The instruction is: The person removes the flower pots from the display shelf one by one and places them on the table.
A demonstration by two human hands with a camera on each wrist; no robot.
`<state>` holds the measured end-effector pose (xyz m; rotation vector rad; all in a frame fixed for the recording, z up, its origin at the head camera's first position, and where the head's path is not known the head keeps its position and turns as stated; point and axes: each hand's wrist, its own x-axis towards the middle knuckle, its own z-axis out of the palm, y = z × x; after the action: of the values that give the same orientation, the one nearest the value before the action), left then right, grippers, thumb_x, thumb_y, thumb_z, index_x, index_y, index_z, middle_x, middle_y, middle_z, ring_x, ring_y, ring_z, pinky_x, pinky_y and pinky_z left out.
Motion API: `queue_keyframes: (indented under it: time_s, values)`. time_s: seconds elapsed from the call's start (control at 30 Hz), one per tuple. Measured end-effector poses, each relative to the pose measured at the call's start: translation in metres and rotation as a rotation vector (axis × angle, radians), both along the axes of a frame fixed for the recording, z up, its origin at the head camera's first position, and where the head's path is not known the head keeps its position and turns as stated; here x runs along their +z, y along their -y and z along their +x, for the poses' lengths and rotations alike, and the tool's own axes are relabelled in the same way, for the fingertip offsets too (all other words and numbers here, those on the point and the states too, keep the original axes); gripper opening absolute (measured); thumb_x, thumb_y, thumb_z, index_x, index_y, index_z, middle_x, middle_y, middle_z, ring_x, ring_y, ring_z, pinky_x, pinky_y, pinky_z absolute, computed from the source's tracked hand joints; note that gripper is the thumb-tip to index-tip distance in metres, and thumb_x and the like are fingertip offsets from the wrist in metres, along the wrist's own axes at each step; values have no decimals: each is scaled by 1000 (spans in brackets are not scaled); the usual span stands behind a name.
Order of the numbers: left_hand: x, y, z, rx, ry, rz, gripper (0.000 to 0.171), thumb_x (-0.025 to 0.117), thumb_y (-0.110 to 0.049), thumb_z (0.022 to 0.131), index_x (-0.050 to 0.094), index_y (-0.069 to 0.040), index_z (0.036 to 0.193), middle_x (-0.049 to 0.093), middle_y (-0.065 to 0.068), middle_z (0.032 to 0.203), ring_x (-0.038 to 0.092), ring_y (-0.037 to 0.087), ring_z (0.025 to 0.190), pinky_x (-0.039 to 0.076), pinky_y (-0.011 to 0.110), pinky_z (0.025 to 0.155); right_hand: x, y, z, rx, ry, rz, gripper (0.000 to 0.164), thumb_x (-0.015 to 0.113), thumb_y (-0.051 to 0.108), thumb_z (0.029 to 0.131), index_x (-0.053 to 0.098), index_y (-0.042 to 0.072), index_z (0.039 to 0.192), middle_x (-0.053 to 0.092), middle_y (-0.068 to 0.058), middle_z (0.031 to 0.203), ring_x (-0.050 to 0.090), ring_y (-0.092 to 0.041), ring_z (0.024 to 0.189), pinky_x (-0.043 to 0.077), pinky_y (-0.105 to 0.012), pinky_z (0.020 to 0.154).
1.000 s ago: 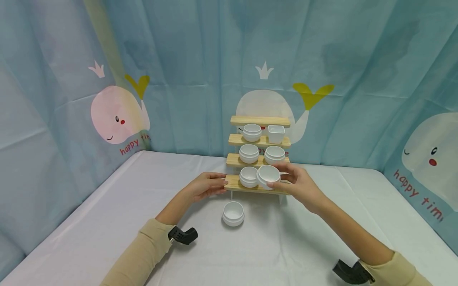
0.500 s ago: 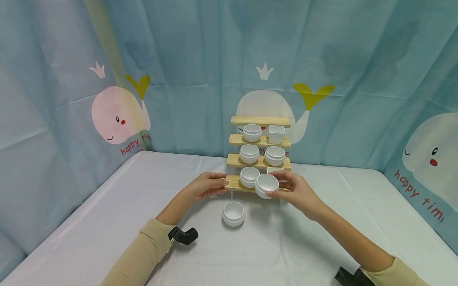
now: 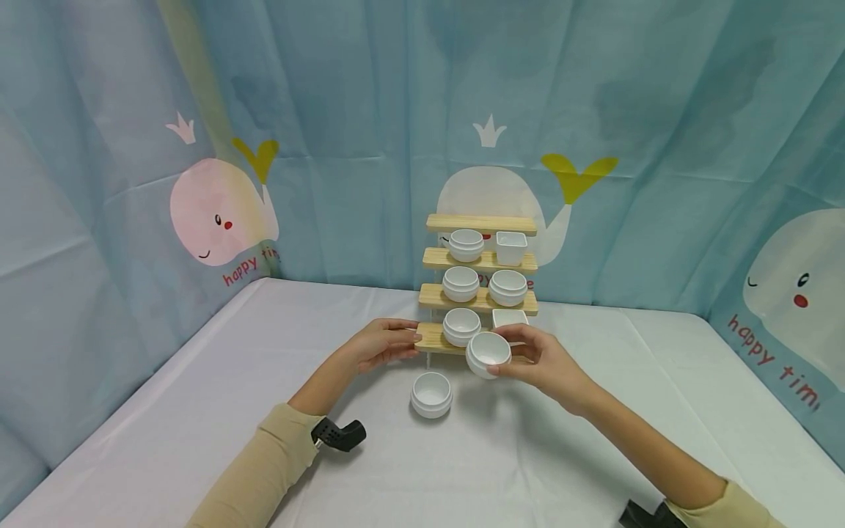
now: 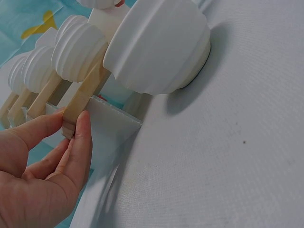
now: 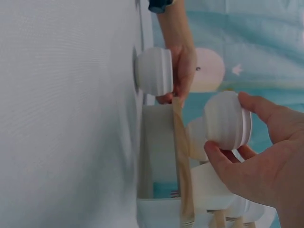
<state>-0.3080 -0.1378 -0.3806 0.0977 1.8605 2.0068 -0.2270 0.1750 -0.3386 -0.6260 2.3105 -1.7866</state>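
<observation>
Tiered stand and white dishes, with both hands at work. The tiered stand (image 3: 482,224), four pale wooden planks on clear side supports, serves as landmark; its near side faces the person. The left hand (image 3: 383,343), at the stand's left end, pinches the tip of the lowest plank between thumb and fingertips, the grip nearly closed. The right hand (image 3: 544,363), before the stand's right half, is partly open, thumb and fingers curved about opposite sides of a round white bowl (image 3: 488,355). This held bowl, mouth upward, is raised in front of the lowest plank; whether it touches the neighbouring bowl cannot be told. A second round bowl (image 3: 431,394) stands upright on the white cloth (image 3: 370,484), in front of the stand's left part. On the stand's lowest plank are a round bowl at left (image 3: 461,326) and a square dish (image 3: 510,318) at right, the latter partly hidden by the right hand. The next plank up bears two round bowls (image 3: 461,284) side by side; the third, a round bowl (image 3: 466,245) and a square cup (image 3: 511,248). Behind the stand hangs a blue curtain (image 3: 343,88) printed with whales.
</observation>
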Motion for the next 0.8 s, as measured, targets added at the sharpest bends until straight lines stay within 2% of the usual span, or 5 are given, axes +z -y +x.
queue_keyframes:
  time_s: [0.6,0.8]
  values:
    - [-1,0,0,-4,-5,-1,50,61,0,105,46,13,151,68,11,109,72,10,83,65,21,79,-10,2,3,14,13,36,64,83,10,91,52,-9,143,60,-21,137,63,-22,117,60,-21,91]
    - [1,0,1,-2,-3,-8,50,61,-1,105,46,12,151,68,11,109,72,10,83,65,21,79,-13,2,2,22,4,36,61,85,8,88,55,-9,139,61,-20,132,64,-23,114,60,-21,90]
